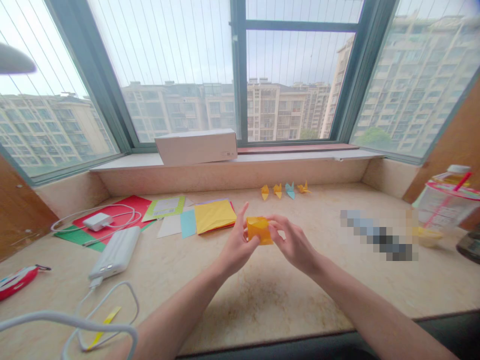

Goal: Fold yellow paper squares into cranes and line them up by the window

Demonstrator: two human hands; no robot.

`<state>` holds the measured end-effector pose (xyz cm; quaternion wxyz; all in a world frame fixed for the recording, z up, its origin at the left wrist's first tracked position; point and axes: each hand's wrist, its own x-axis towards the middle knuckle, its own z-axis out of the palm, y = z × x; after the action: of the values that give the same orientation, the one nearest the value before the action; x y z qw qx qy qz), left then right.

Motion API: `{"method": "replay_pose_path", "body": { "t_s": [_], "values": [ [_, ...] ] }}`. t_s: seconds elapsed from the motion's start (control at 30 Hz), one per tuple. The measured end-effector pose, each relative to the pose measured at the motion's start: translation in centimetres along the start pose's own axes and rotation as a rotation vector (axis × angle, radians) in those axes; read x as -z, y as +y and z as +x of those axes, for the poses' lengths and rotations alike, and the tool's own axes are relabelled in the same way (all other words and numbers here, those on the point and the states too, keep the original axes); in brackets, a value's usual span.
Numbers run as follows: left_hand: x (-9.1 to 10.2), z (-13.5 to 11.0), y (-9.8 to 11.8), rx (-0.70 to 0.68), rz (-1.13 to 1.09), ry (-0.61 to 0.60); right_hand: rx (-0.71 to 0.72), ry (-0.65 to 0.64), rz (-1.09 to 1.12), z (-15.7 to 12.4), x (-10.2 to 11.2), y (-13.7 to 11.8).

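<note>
Between my two hands, above the stone sill, is a small folded piece of orange paper [260, 230]. My left hand [240, 237] grips its left side, thumb across the front and index finger pointing up. At the paper's right edge my right hand [290, 240] pinches it between thumb and fingers. Behind the hands stand several folded paper cranes: an orange one [264, 192], another orange one [277, 191], a light blue one [290, 190] and an orange one with spread wings [304, 188]. A stack of yellow paper [214, 216] lies just left of my left hand.
Left are a white power bank [115, 252], a charger [98, 221] with cables, red paper [131, 206] and a red-and-white item [17, 281]. A white box [197, 147] sits by the window. Right are a plastic cup [444, 207] with a straw and a blurred-out object [378, 235].
</note>
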<state>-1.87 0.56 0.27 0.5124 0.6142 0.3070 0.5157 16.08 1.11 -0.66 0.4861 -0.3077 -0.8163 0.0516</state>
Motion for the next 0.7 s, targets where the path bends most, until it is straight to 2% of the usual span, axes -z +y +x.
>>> {"method": "replay_pose_path", "body": {
  "t_s": [0.1, 0.23, 0.57, 0.7],
  "values": [
    [0.1, 0.1, -0.3, 0.023, 0.061, 0.028, 0.073, -0.005, -0.094, -0.1, -0.2, 0.0],
    [0.2, 0.2, -0.5, 0.043, 0.163, 0.057, 0.126, -0.073, -0.232, 0.0, -0.4, -0.5],
    [0.4, 0.4, -0.5, 0.042, 0.174, 0.006, 0.034, -0.194, -0.359, 0.4, -0.7, -1.1],
    [0.5, 0.4, -0.6, 0.048, 0.189, 0.037, -0.008, -0.168, -0.34, 0.4, -0.7, -1.2]
  ]
}}
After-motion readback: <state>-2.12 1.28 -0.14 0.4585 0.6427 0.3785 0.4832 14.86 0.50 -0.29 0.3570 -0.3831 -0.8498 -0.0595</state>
